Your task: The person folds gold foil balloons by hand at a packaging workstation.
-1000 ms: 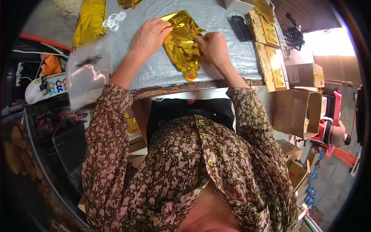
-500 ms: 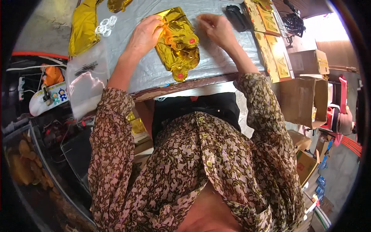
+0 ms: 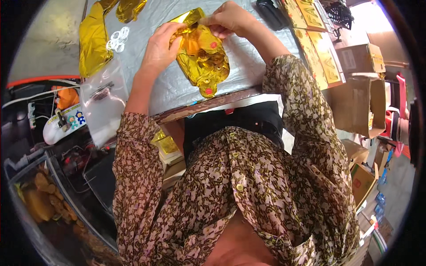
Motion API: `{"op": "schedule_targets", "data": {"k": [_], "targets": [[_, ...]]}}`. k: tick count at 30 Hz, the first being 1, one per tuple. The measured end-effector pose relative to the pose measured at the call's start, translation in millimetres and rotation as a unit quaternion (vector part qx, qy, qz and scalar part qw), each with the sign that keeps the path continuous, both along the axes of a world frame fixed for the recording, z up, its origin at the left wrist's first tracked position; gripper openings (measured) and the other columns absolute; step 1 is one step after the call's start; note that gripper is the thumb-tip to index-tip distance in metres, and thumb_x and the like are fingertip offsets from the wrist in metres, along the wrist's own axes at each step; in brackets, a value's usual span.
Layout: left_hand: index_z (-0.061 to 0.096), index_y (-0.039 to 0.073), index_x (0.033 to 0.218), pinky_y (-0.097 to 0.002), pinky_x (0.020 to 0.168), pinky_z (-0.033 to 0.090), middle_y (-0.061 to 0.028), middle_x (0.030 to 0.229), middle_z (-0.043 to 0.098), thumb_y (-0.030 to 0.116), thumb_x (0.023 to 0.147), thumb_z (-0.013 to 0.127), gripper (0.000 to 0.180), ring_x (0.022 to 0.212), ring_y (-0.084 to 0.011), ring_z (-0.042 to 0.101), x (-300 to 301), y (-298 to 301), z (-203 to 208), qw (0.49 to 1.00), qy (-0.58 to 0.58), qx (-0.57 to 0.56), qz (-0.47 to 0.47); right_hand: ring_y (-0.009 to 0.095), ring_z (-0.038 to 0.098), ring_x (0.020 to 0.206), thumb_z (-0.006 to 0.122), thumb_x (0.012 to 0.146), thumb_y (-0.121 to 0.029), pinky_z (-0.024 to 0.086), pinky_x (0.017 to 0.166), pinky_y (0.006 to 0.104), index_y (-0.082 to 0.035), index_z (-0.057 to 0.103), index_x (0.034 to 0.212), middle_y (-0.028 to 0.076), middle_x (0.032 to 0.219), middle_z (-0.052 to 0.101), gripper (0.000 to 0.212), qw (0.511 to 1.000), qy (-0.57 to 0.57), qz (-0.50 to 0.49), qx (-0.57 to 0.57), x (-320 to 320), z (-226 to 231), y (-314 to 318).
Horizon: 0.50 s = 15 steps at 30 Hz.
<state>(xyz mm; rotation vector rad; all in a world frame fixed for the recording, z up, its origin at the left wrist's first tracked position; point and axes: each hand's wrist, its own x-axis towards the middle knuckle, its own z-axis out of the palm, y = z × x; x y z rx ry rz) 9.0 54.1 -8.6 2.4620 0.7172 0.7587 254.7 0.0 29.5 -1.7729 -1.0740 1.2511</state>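
- We face a grey table [image 3: 246,66].
- On it, gold foil [image 3: 202,62], lengthwise away from us, mostly nearer us than the fingers.
- Right hand [image 3: 233,20] at its far right, left hand [image 3: 160,46] far left, equally near; we can't tell if either pinches.

Your shirt [image 3: 204,181] is dk brown w/ a pale pinkish floral print and yellowish btns [image 3: 240,187]; your trousers [image 3: 255,119] are blk. The foil packet [image 3: 202,68] before you is shiny gold w/ two pinkish-red dots [image 3: 213,45], and the foil sheet [image 3: 93,44] to its left is gold too. You've got a silvery-grey table cover [image 3: 164,88] w/ a brown table edge [image 3: 208,105], white rings [image 3: 117,44], a blk gadget [image 3: 271,15], and gold-and-cream printed packs [image 3: 327,57]. Also: brown cardboard box [image 3: 350,104], orange item [image 3: 68,97], white panel [image 3: 52,133] w/ blue & teal cartoon figs [image 3: 80,117]. The lumps [image 3: 42,197] lower left look amber-brown, tho it's too dim to be sure.
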Motion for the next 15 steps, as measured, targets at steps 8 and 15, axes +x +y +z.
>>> {"op": "schedule_targets", "data": {"k": [8, 15], "targets": [[0.065, 0.023, 0.143, -0.0449, 0.105, 0.050, -0.0135, 0.126, 0.063, 0.001, 0.093, 0.055, 0.055, 0.114, -0.0368, 0.060, 6.3, 0.8, 8.9, 0.995, 0.070, 0.067, -0.034, 0.014, 0.065, 0.054, 0.078, 0.093, -0.015, 0.054, 0.049, 0.0278, 0.006, 0.078, 0.088, 0.010, 0.075, 0.074, 0.022, 0.998, 0.055, 0.005, -0.003, -13.0, -12.6, -45.4], [0.069, 0.021, 0.139, -0.0465, 0.101, 0.050, -0.0136, 0.123, 0.061, 0.008, 0.095, 0.057, 0.047, 0.106, -0.0373, 0.058, 20.8, -8.4, 15.2, 0.994, 0.094, 0.062, -0.010, 0.009, 0.054, 0.045, 0.073, 0.099, -0.026, 0.039, 0.043, 0.0272, 0.000, 0.073, 0.072, 0.007, 0.060, 0.069, 0.037, 0.999, 0.023, 0.040, -0.023, -23.3, -5.1, -68.9]]}}
